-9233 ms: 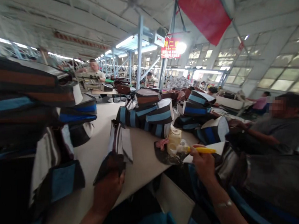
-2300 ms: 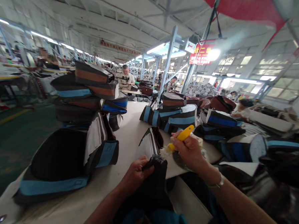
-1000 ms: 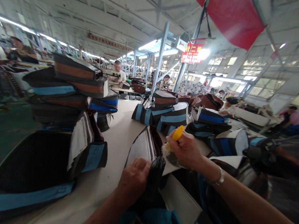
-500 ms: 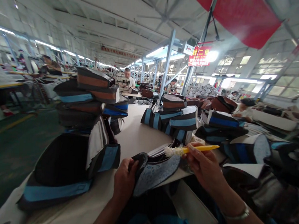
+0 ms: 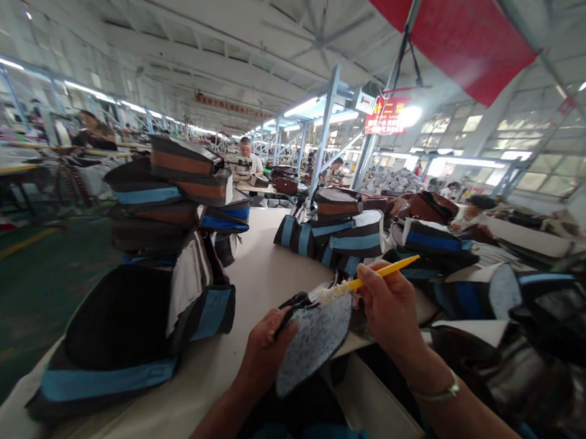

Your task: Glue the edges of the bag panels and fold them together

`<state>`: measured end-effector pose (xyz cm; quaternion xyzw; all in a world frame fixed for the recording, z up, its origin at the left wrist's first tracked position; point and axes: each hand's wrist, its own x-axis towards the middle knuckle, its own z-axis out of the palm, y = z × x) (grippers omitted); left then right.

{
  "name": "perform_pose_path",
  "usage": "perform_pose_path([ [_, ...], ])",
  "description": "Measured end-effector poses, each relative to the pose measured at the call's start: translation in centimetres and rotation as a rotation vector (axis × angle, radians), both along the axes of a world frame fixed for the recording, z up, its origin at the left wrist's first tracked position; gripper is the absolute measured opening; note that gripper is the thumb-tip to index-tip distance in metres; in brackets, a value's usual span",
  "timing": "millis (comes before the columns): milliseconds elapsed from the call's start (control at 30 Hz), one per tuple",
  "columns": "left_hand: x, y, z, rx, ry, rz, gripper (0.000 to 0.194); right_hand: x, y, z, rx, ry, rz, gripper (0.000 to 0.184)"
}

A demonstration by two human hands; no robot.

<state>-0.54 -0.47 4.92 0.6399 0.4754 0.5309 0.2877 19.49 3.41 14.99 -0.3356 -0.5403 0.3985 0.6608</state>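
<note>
Here, the left hand [image 5: 267,346] grips the near end of a piece [image 5: 316,342], its fingers closed on the dark edge and its thumb lying against the pale, speckled face. The piece is tilted, that face turned toward the wearer, and it sits over the front edge of the table [image 5: 258,263], between the two hands.

The right hand [image 5: 391,310] holds a brush [image 5: 388,270], thumb and fingers pinched narrow around the yellow handle, close to the bristles [image 5: 333,292]. The handle slants up to the right; the pale, clumped bristles lie along the upper edge of the piece and look to be touching it. A bracelet [image 5: 436,392] circles the right wrist.

To the left, an open bag [image 5: 108,377] with a blue strip rests on the table, a flapped bag [image 5: 212,313] just beside it with its white layers fanned out. Behind them rises a tall stack [image 5: 176,190] in black, brown and blue. Beyond the brush stands a lower stack [image 5: 342,225], topped by a brown-banded bag, and more bags are heaped to the right.

Farther back, a co-worker [image 5: 249,161] sits at a machine, and a red cloth [image 5: 471,49] hangs overhead.
</note>
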Motion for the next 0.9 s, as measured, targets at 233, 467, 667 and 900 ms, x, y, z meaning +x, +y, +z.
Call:
perform_pose_path([
  [233,1.3,0.3,1.9,-0.122,-0.115,-0.066,0.033,-3.0,1.5,0.7,0.177,-0.528,-0.132,0.025],
  [467,1.2,0.4,2.2,-0.128,-0.113,-0.041,0.027,-2.8,2.0,1.4,0.288,-0.592,-0.216,0.025],
  [667,1.2,0.5,2.1,-0.123,-0.084,-0.032,0.029,-3.1,1.5,0.8,0.424,-0.683,-0.296,0.023],
  [900,-0.5,0.2,0.6,-0.114,-0.007,0.124,0.033,0.3,3.8,2.5,0.365,-0.585,-0.415,0.029],
])
